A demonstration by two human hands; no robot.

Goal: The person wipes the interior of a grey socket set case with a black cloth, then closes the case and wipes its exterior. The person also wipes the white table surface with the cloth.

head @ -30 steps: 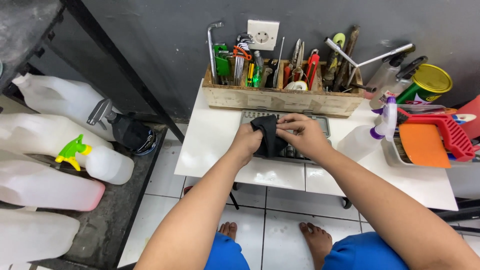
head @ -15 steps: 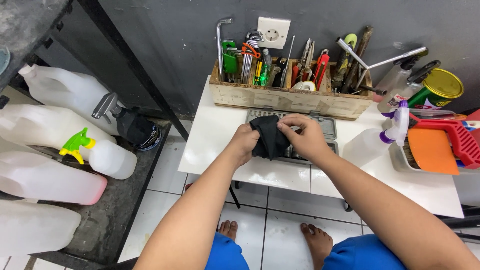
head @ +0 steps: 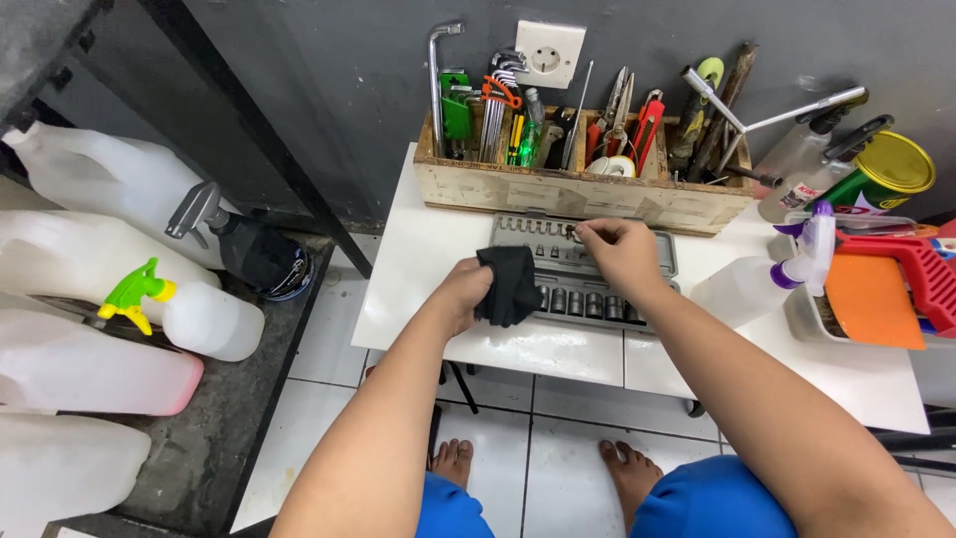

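1. The grey plastic socket-set case (head: 588, 274) lies open on the white tiled tabletop (head: 558, 349), just in front of the worn wooden tool crate (head: 583, 194). Its long axis runs left to right, parallel to the crate's front and the table's near edge.
2. The rows of small metal sockets (head: 583, 302) follow that same left-to-right line.
3. The left hand (head: 463, 294) is closed around a crumpled black cloth (head: 510, 284), which hangs over the left part of the case.
4. The right hand (head: 617, 249) rests over the upper middle of the case, fingertips (head: 581, 231) pinched narrowly together at the top row. Whether a small piece sits between them cannot be told.
5. Behind the case there is almost no gap: the crate, packed with upright hex keys, pliers and screwdrivers, sits close along its back edge.
6. To the right, a clear spray bottle with a purple nozzle (head: 767, 279) lies near the case's end, beside a white tray holding red and orange plastic items (head: 876, 299).
7. Bare tabletop lies left of the case up to the table's left edge, and a band of it runs in front to the near edge.
8. Beyond the left edge, across a strip of tiled floor, white plastic jugs (head: 90, 259) and a bottle with a green-and-yellow trigger sprayer (head: 189, 314) stand on a dark shelf.
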